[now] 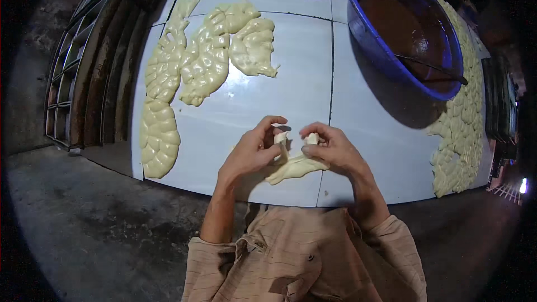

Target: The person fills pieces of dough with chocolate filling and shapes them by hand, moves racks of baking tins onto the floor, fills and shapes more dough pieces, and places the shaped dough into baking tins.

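Near the front edge of the white tiled table, my left hand (250, 152) pinches a small pale piece of dough (281, 138) between thumb and fingers. Close beside it, my right hand (340, 150) grips another whitish bit of dough (311, 138) the same way. Beneath both hands a soft, pale yellow strip of dough (296, 169) lies on the table. Whether the pinched bits are joined to that strip is partly hidden by my fingers. Glossy, dimpled slabs of dough (207, 59) lie flat farther off to the left.
A large blue tub (363, 28) of brown liquid stands at the back right, a dark stick (430, 68) resting across it. More dimpled dough (461, 134) covers the table's right side. Wooden racks or frames (92, 61) stand against the left edge.
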